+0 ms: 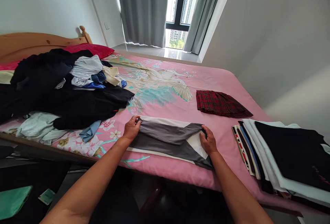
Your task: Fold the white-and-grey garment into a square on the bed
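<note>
A grey and white garment [165, 136], folded into a long strip, lies across the near edge of the bed. My left hand [132, 128] pinches its far left corner, thumb and fingers closed on the cloth. At the opposite end, my right hand [208, 139] has its fingers closed around the far right corner. Between the hands the cloth lies fairly flat, with a few wrinkles in the grey part and a white patch near the right end. Whether it is a shirt or another kind of garment I cannot tell.
A loose heap of dark and light clothes [77, 97] covers the left side of the pink bedspread [165, 170]. A red plaid skirt [220, 103] lies flat beyond my right hand. Folded clothes [286, 155] are stacked at the right. A wooden headboard [38, 47] stands at far left.
</note>
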`<state>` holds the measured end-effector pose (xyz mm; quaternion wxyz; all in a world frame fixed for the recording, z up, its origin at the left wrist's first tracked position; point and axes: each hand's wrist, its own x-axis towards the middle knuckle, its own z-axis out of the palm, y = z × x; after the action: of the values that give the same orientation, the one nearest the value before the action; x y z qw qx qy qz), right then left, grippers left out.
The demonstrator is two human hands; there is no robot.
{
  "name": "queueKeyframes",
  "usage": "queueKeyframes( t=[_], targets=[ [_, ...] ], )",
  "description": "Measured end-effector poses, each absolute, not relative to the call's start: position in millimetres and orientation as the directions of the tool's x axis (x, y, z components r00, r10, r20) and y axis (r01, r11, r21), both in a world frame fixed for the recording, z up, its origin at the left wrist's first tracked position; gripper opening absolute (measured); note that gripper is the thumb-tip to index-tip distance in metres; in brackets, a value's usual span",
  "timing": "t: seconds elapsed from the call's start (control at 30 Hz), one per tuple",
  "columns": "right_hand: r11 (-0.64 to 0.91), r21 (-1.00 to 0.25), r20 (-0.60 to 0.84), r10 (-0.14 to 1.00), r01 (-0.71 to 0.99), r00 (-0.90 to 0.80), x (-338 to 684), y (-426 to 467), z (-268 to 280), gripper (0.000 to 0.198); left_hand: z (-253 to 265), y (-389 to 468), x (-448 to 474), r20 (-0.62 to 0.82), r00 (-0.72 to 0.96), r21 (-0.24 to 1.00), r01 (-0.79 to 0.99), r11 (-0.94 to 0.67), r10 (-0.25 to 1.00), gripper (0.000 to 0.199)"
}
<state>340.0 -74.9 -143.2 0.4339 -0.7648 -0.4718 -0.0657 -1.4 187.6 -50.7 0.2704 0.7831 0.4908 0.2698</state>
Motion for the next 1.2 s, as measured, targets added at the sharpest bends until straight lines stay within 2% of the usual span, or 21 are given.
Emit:
queueKeyframes(
  t=[0.3,0.5,0.7,0.8,0.9,0.97,1.03,1.13,1.2],
  targets=[
    [-0.166,-0.599,0.535,0.644,0.783,0.546,338,-73,-139,0.042,-62,202,-17,0.224,0.381,0.566,0.698,-0.438,0.897,0.031],
    [-0.171,-0.601,0.535,0.64,0.781,0.552,338,-76,-141,0.042,-66,167,-17,0.383,0.529,0.477,0.589,-0.653,0.757,0.027],
    [-0.17,-0.609,0.538,0.629,0.775,0.561,338,-77,-143,0.042,-67,186,-59,0.398,0.238,0.555,0.707,-0.439,0.886,0.03],
    [-0.174,-0.605,0.54,0.628,0.777,0.56,337,-76,-143,0.041,-61,185,-65,0.399,0.278,0.559,0.681,-0.472,0.874,0.028],
    [-0.172,-0.608,0.543,0.622,0.775,0.565,337,-75,-141,0.04,-54,157,-41,0.412,0.455,0.627,0.486,-0.608,0.789,0.024],
    [-0.17,-0.599,0.551,0.621,0.782,0.557,337,-74,-140,0.04,-50,130,-14,0.435,0.584,0.665,0.305,-0.682,0.685,0.023],
    [-0.178,-0.587,0.555,0.622,0.79,0.552,337,-73,-139,0.039,-47,101,15,0.444,0.705,0.649,0.172,-0.741,0.553,0.022],
    [-0.185,-0.577,0.56,0.62,0.796,0.55,338,-72,-138,0.039,-50,66,52,0.416,0.825,0.571,0.092,-0.816,0.383,0.017],
    [-0.181,-0.574,0.565,0.618,0.798,0.546,337,-72,-136,0.038,-57,52,69,0.391,0.851,0.531,0.101,-0.841,0.35,0.014]
  ],
)
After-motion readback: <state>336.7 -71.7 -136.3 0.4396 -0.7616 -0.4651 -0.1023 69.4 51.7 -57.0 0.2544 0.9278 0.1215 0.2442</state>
